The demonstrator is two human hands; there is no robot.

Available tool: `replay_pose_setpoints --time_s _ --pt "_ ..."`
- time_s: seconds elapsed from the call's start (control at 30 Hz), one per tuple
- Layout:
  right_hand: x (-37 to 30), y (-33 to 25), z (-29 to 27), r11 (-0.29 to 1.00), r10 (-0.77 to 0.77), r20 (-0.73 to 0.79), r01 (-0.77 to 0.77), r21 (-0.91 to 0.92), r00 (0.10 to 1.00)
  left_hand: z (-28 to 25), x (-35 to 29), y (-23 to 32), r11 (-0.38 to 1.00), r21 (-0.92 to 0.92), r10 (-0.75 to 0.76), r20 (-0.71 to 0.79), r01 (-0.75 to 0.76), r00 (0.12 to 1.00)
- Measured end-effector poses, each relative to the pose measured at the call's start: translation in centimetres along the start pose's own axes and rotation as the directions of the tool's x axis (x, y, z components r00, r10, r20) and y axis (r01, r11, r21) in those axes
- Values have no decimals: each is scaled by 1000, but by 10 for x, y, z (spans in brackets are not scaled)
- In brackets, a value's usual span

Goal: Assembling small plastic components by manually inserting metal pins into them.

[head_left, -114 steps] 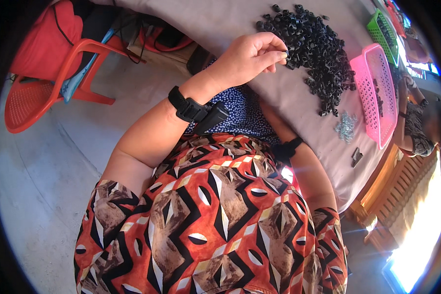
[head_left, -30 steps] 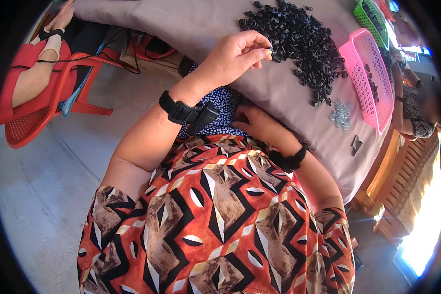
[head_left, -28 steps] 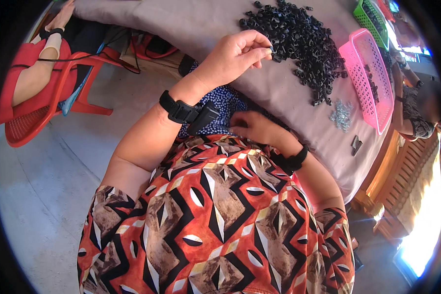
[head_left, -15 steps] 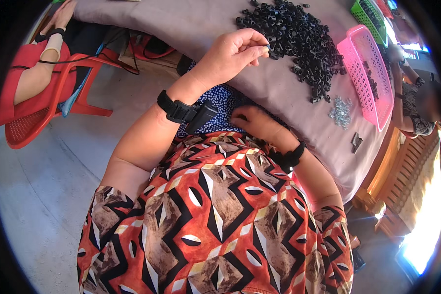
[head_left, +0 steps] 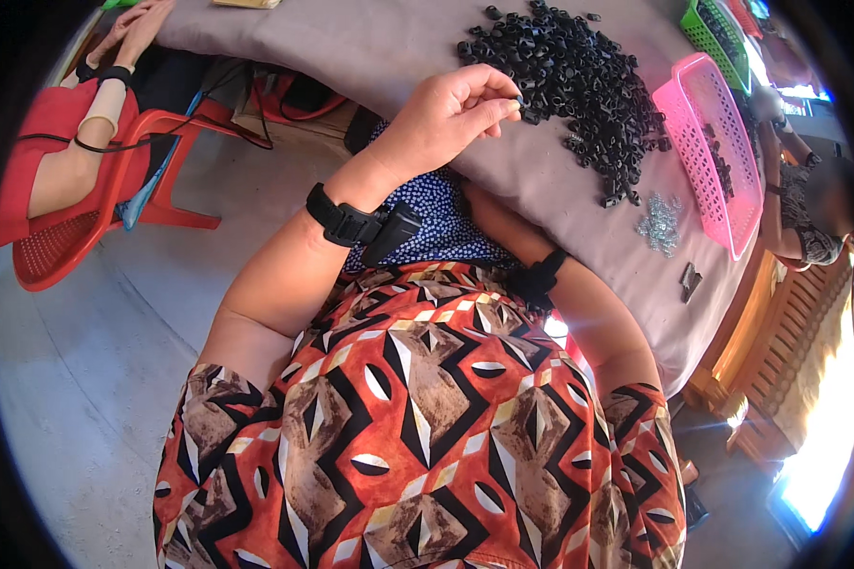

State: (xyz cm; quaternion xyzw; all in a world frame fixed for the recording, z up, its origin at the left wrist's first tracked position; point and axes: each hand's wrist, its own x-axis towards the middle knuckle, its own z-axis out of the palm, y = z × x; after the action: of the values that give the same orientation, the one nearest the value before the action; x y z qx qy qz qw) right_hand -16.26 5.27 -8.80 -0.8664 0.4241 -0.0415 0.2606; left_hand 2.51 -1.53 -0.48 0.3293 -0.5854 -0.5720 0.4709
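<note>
My left hand (head_left: 455,116) is raised over the near edge of the cloth-covered table (head_left: 636,313), left of a big pile of small black plastic pieces (head_left: 574,85). Its thumb and forefinger are pinched on a tiny dark piece (head_left: 519,99), too small to name. My right hand (head_left: 491,214) reaches down between my lap and the table edge. Its fingers are hidden there, so whether they hold anything does not show. A blue cloth with white dots (head_left: 427,223) covers my lap.
A pink plastic basket (head_left: 678,123) with some black pieces stands right of the pile, with a green basket (head_left: 707,43) behind it. Small clear pieces (head_left: 659,226) and a black clip-like item (head_left: 690,282) lie nearer. At left, a person sits on a red chair (head_left: 104,213).
My right hand has moved from over my lap forward, beneath the table edge, and its fingers have gone out of sight. My left hand keeps its pinch and has barely moved.
</note>
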Motion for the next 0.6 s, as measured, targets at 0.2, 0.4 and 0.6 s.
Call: replay_pose_setpoints --time_s 0.2,0.4,0.6 --pt "-4 -3 -8 999 -45 141 44 11 989 0 0 -1 1000 -5 11 5 -11 1000" --pt "-9 -8 -19 997 -82 272 78 27 959 -1 2 -4 999 2 37 16 -37 999" --pt "-38 -33 -55 918 -161 361 5 398 918 -2 0 -4 999 25 47 12 -47 999"
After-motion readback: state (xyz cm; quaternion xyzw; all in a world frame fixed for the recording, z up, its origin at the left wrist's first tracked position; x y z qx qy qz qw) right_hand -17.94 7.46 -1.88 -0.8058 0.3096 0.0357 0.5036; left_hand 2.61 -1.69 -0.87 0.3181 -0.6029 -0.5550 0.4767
